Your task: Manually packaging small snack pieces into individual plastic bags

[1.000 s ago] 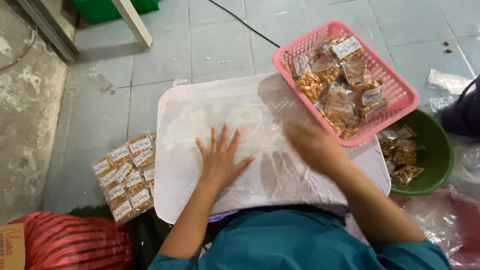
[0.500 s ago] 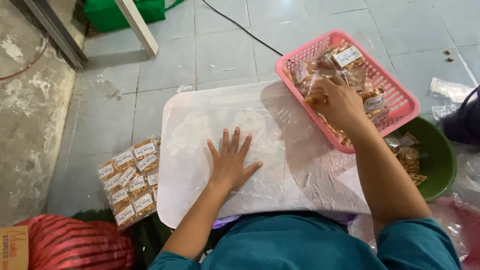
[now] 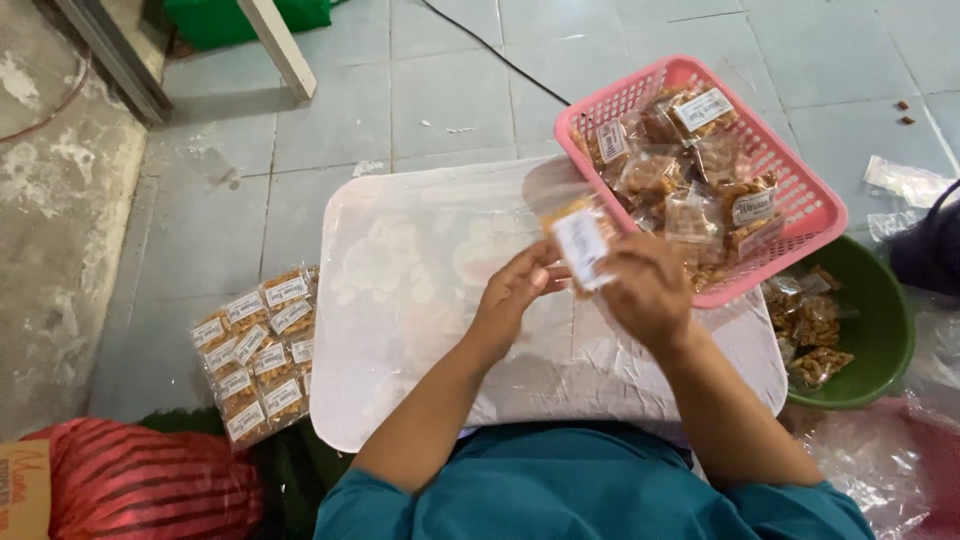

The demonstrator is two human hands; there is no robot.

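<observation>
Left hand: fingers pinching the snack packet at its left edge.
Right hand: fingers closed on the same packet, held over the white board.
Risk: I judge the slick film could slip from the pinch.
Materials: clear crinkly plastic, white label; pink lattice basket; round green bowl.

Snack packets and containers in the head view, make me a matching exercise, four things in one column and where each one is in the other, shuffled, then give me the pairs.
Things:
1. pink basket
2. green bowl
3. labelled snack packet
4. stack of packets

Places:
A. on the floor left of the white tray
B. held between the left hand and right hand
C. resting on the tray's far right corner
D. on the floor right of the tray

Pairs: 1-C, 2-D, 3-B, 4-A
</observation>
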